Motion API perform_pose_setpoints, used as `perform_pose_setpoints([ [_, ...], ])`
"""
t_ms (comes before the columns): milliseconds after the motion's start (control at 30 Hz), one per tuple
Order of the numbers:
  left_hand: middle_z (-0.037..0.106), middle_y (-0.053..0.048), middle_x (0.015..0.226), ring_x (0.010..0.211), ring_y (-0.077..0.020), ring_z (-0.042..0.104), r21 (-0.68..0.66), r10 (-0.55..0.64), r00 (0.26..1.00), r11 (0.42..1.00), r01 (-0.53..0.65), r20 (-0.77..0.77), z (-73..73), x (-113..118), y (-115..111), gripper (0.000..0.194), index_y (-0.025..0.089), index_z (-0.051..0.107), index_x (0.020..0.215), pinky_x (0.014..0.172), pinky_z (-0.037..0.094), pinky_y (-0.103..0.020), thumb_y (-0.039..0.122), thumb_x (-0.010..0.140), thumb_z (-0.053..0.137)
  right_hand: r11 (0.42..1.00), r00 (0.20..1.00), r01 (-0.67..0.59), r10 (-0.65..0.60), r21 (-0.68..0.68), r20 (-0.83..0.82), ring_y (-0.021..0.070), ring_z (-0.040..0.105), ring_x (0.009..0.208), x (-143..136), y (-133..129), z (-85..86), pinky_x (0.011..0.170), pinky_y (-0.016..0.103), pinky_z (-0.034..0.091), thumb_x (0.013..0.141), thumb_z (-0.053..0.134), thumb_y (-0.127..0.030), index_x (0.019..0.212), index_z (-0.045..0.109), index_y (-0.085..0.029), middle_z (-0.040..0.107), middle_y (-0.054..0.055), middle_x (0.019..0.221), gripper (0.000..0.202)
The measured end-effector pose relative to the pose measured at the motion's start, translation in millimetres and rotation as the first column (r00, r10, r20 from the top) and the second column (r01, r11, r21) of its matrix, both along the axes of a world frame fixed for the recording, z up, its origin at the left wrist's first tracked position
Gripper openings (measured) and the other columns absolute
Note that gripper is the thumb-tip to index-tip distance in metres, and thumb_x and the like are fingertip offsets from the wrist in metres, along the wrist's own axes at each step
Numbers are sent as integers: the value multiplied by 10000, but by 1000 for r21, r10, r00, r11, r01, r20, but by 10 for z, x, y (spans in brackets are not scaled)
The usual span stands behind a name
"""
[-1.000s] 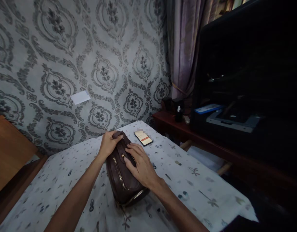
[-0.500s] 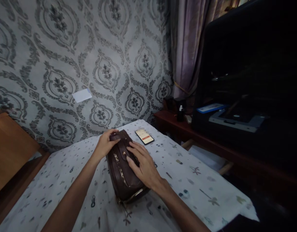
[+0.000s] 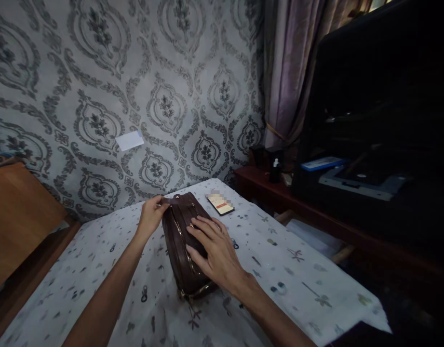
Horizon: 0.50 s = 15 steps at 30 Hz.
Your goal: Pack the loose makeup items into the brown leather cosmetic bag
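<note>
A dark brown leather purse (image 3: 180, 243) with gold-coloured zips lies on the patterned white cloth. My left hand (image 3: 151, 217) is at its far left corner, thumb and fingers pinched on a short purse strap (image 3: 170, 200). A small metal stud shows beside those fingers. My right hand (image 3: 217, 250) rests on the purse's upper face, fingers stretched out and slightly apart, covering part of its right side. Just beyond the purse, to the right, lies a phone (image 3: 222, 205) with a lit screen, partly pixelated.
The white cloth (image 3: 279, 289) covers the surface under the purse. A wooden panel (image 3: 22, 217) stands at the left. To the right are a dark red shelf (image 3: 250, 176), a small dark bottle (image 3: 275, 171), a large black screen (image 3: 370, 96) and an open drawer (image 3: 312, 236).
My left hand has moved from the purse's top to its far left corner, drawing the strap out leftward. My right hand stays on the purse. The view has shifted slightly.
</note>
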<state>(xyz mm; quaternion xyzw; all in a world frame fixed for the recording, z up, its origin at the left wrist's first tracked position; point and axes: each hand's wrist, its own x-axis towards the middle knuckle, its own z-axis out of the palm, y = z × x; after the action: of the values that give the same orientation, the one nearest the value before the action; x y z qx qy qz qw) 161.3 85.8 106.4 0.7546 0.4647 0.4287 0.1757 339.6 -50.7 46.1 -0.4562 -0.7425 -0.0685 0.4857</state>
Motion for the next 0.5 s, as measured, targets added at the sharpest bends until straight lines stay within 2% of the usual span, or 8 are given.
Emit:
perform_pose_setpoints([
  [300, 578, 29, 595, 613, -145, 497, 42, -15, 998, 999, 17, -66, 36, 21, -139, 187, 181, 581, 628, 604, 346, -253, 299, 771, 560, 1000, 1000, -18, 18, 2, -2, 299, 557, 1228, -1, 20, -13, 1069, 547, 373, 886, 604, -291, 1152, 654, -187, 663, 122, 1250, 290],
  [500, 615, 7, 671, 664, -161, 534, -45, -105, 994, 993, 104, -12, 6, -5, -196, 225, 168, 617, 691, 649, 398, -266, 367, 785, 569, 1000, 999, -29, 28, -8, -18, 299, 557, 1231, 1, 10, 0, 1070, 559, 374, 888, 593, -274, 1157, 650, -189, 660, 129, 1250, 288],
])
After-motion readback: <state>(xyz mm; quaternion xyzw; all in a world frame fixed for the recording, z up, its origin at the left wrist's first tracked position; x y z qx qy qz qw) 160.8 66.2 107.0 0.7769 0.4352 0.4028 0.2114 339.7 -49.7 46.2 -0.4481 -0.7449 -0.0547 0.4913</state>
